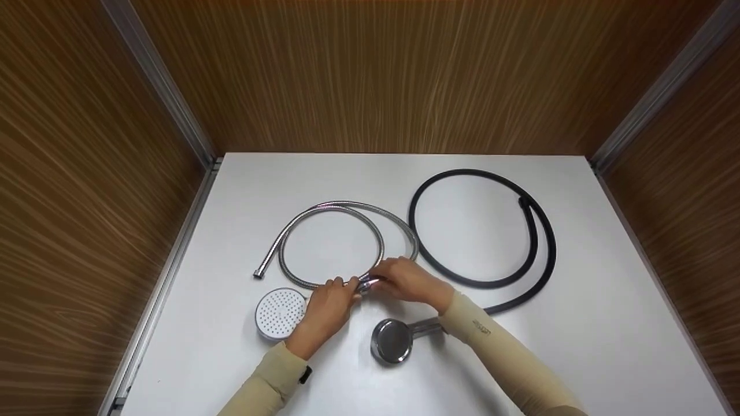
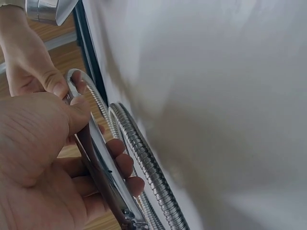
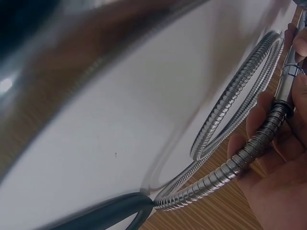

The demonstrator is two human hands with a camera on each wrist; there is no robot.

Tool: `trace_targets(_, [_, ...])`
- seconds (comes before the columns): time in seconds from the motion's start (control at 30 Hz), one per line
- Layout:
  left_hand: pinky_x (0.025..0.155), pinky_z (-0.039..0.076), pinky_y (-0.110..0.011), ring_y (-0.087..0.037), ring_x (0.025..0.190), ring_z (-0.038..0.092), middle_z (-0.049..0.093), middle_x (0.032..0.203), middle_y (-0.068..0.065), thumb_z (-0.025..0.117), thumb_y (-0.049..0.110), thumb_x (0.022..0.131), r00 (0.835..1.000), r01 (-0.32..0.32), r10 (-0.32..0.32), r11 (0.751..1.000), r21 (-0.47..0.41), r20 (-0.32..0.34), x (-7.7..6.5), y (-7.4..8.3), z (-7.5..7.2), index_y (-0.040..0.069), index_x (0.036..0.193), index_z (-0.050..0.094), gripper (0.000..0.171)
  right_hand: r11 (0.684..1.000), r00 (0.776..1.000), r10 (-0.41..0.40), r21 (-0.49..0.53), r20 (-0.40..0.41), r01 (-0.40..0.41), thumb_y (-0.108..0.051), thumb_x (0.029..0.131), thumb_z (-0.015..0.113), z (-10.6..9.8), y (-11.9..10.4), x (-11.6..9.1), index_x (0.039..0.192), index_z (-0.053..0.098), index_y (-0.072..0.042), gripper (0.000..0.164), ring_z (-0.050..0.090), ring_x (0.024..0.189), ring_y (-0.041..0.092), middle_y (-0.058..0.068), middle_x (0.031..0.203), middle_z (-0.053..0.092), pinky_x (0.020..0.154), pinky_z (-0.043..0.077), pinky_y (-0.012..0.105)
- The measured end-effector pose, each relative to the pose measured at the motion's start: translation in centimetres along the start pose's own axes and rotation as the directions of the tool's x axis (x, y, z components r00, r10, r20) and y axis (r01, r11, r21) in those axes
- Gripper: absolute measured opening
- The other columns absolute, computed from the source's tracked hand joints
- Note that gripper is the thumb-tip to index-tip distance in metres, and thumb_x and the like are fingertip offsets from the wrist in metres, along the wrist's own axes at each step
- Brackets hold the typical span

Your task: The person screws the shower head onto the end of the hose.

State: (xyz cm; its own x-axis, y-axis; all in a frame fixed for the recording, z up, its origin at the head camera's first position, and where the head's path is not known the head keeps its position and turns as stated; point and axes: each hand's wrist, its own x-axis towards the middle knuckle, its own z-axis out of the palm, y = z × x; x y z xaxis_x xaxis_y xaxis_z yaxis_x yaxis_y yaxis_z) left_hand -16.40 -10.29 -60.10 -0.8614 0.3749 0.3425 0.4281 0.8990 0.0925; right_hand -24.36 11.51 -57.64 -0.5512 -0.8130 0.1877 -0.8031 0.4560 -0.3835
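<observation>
A round white-faced shower head [image 1: 280, 313] is at the left of the table, its face turned up. My left hand [image 1: 329, 309] grips its chrome handle [image 2: 103, 158], fingers wrapped round it in the left wrist view. At the handle's end, my right hand [image 1: 407, 280] holds the end fitting [image 3: 285, 86] of a silver metal hose [image 1: 347, 203]. Fitting and handle meet in line; how far they are joined I cannot tell. The hose lies coiled beyond both hands, its other end [image 1: 258, 274] loose at the left.
A second, dark chrome shower head [image 1: 392, 342] lies below the right forearm, with its handle running toward a black hose [image 1: 552, 248] coiled on the right. Everything lies on a white table [image 1: 607, 323]. Wood-grain panels [image 1: 370, 75] stand at the back and both sides.
</observation>
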Motion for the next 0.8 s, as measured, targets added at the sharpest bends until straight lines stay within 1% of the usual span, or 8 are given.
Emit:
trace_targets(0.23, [0.054, 0.051, -0.040, -0.027, 0.065, 0.061, 0.057, 0.083, -0.013, 0.073, 0.028, 0.096, 0.998, 0.043, -0.040, 0.997, -0.064, 0.050, -0.4, 0.2, 0.2, 0.009, 0.111, 0.060, 0.027, 1.000, 1.000, 0.004, 0.020, 0.017, -0.005, -0.018, 0.098, 0.073, 0.3, 0.0, -0.1, 0.114, 0.077, -0.007, 0.020, 0.076, 0.094, 0.024, 0.008, 0.106, 0.080, 0.089, 0.060, 0.039])
trace_targets(0.33, [0.054, 0.053, -0.041, -0.027, 0.067, 0.061, 0.057, 0.085, -0.013, 0.073, 0.029, 0.097, 0.997, 0.056, -0.052, 0.996, -0.073, 0.063, -0.5, 0.3, 0.3, 0.009, 0.112, 0.060, 0.028, 1.000, 1.000, 0.002, 0.022, 0.019, -0.002, -0.017, 0.098, 0.073, 0.4, -0.1, -0.2, 0.113, 0.077, -0.007, 0.019, 0.076, 0.093, 0.023, 0.007, 0.105, 0.080, 0.087, 0.060, 0.038])
trace_targets(0.43, [0.055, 0.054, -0.042, -0.027, 0.069, 0.061, 0.057, 0.085, -0.014, 0.073, 0.029, 0.096, 0.997, 0.054, -0.050, 0.997, -0.061, 0.062, -0.7, 0.4, 0.5, 0.009, 0.112, 0.061, 0.029, 1.000, 1.000, 0.003, 0.021, 0.031, -0.003, -0.019, 0.098, 0.074, 0.6, -0.1, -0.2, 0.111, 0.077, -0.008, 0.018, 0.075, 0.090, 0.022, 0.006, 0.102, 0.080, 0.085, 0.060, 0.038])
trace_targets(0.57, [0.054, 0.056, -0.042, -0.027, 0.070, 0.062, 0.058, 0.084, -0.014, 0.074, 0.032, 0.095, 0.999, 0.032, -0.032, 0.999, -0.012, 0.040, -0.9, 0.5, 0.7, 0.009, 0.111, 0.061, 0.031, 1.000, 0.999, 0.008, 0.010, 0.049, -0.009, -0.020, 0.098, 0.073, 0.7, -0.1, -0.3, 0.107, 0.077, -0.008, 0.015, 0.074, 0.086, 0.022, 0.005, 0.096, 0.079, 0.082, 0.059, 0.038])
trace_targets(0.73, [0.053, 0.055, -0.041, -0.027, 0.070, 0.062, 0.058, 0.082, -0.013, 0.076, 0.034, 0.092, 1.000, 0.018, -0.018, 0.999, 0.037, 0.009, -1.0, 0.4, 1.1, 0.009, 0.109, 0.062, 0.033, 1.000, 0.998, 0.013, -0.001, 0.063, -0.013, -0.022, 0.099, 0.073, 0.8, -0.2, -0.4, 0.105, 0.076, -0.008, 0.016, 0.073, 0.086, 0.023, 0.006, 0.094, 0.078, 0.083, 0.058, 0.039])
trace_targets(0.8, [0.056, 0.054, -0.040, -0.027, 0.070, 0.062, 0.059, 0.082, -0.013, 0.077, 0.035, 0.091, 1.000, 0.010, -0.010, 0.998, 0.056, 0.000, -1.1, 0.4, 1.3, 0.010, 0.109, 0.063, 0.034, 1.000, 0.997, 0.017, -0.006, 0.071, -0.017, -0.022, 0.098, 0.073, 0.8, -0.3, -0.4, 0.106, 0.077, -0.008, 0.017, 0.073, 0.086, 0.023, 0.006, 0.094, 0.078, 0.083, 0.058, 0.039])
